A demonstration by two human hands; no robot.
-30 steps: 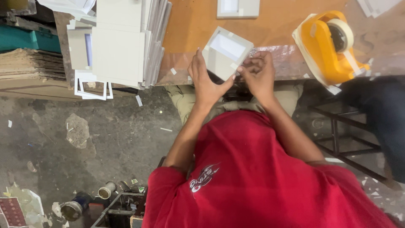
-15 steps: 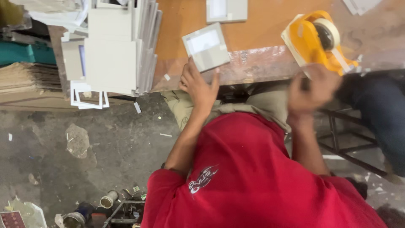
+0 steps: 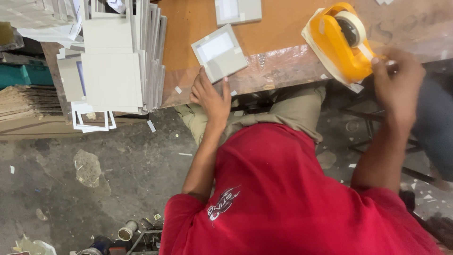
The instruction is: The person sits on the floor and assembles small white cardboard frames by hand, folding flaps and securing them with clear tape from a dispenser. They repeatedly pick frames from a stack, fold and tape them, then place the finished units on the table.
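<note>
A small grey card frame point(image 3: 220, 52) with a white window lies at an angle on the brown table point(image 3: 278, 33), near its front edge. My left hand point(image 3: 210, 97) holds this frame by its near corner, fingers on the lower edge. My right hand point(image 3: 395, 80) is at the yellow tape dispenser point(image 3: 337, 45) on the right side of the table. Its fingertips pinch the end of the pale tape point(image 3: 365, 49) at the dispenser's front. The roll sits on top of the dispenser.
A second grey frame point(image 3: 237, 10) lies further back on the table. Tall stacks of grey and white boards point(image 3: 118, 61) stand at the table's left end. Cardboard sheets point(image 3: 28, 101) lie left of them. Scraps and small cans point(image 3: 127, 231) litter the concrete floor.
My right hand let go of the frame and swung right to the tape dispenser. My left hand stayed on the frame, which now lies lower on the table edge.
</note>
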